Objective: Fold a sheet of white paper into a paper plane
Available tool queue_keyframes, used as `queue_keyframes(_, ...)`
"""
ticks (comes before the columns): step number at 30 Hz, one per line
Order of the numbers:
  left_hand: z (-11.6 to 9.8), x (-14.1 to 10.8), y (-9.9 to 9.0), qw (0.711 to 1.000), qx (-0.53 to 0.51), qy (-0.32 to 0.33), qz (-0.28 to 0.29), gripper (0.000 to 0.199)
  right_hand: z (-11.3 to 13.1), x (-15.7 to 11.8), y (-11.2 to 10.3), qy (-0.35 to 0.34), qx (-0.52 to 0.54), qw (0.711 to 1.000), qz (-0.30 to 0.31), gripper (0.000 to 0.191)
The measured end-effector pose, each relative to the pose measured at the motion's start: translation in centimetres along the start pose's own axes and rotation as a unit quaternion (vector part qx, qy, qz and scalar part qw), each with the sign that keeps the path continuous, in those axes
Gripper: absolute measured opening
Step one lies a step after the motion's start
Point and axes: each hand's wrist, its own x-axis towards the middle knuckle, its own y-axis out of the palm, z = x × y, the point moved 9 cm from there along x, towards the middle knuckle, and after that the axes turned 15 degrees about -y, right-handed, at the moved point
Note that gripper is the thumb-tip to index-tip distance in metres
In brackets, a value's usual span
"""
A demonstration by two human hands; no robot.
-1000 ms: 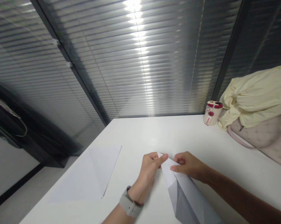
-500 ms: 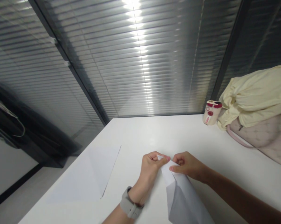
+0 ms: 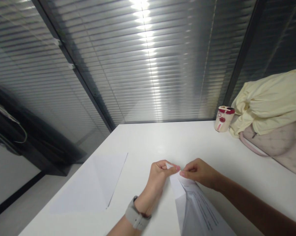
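A folded sheet of white paper (image 3: 199,209) slants from both hands toward the bottom edge of the view, with lines of dark print showing on its right side. My left hand (image 3: 160,175), a grey watch (image 3: 135,214) on its wrist, pinches the paper's upper tip between thumb and fingers. Close beside it, my right hand (image 3: 198,172) pinches the upper right edge, thumb and fingertips pressed together. The two thumbs are nearly touching. Folded layers stand a little apart lower down, and the sheet's lower end is out of view.
A stack of white paper (image 3: 89,186) lies on the left of the white table (image 3: 148,137). At the back right stands a cream and red cup (image 3: 224,119), next to a pink quilted bag (image 3: 281,141) under a pale yellow cloth (image 3: 276,98). Blinds (image 3: 128,65) rise behind the table.
My right thumb has shifted up toward my left thumb. The right layer of the paper has turned, so printed lines now show where it looked blank.
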Motion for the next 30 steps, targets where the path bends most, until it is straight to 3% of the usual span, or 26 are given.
queue_keyframes(4, -0.2, 0.0, 0.0, 1.0, -0.013, -0.002, 0.007, 0.018, 0.5, 0.0, -0.2, -0.019, -0.015, 1.0, -0.016, 0.039)
queue_keyframes(10, -1.0, 0.0, -0.8, 1.0, -0.02, 0.001, -0.016, 0.021, 1.1, -0.1, 0.0, -0.009, -0.004, 1.0, 0.029, 0.041)
queue_keyframes(18, -1.9, -0.3, -1.2, 1.0, -0.002, 0.018, -0.018, 0.023, 1.3, -0.3, -0.3, -0.009, -0.028, 0.999, 0.035, 0.036)
queue_keyframes(23, -1.8, -0.1, -1.0, 1.0, 0.005, 0.005, -0.008, 0.023, 1.2, -0.5, -0.2, -0.006, -0.046, 0.998, 0.053, 0.033)
queue_keyframes(30, -1.2, 0.4, -0.9, 1.0, 0.011, -0.011, 0.018, 0.026, 1.8, -0.4, -0.7, -0.013, -0.056, 0.998, 0.029, 0.035)
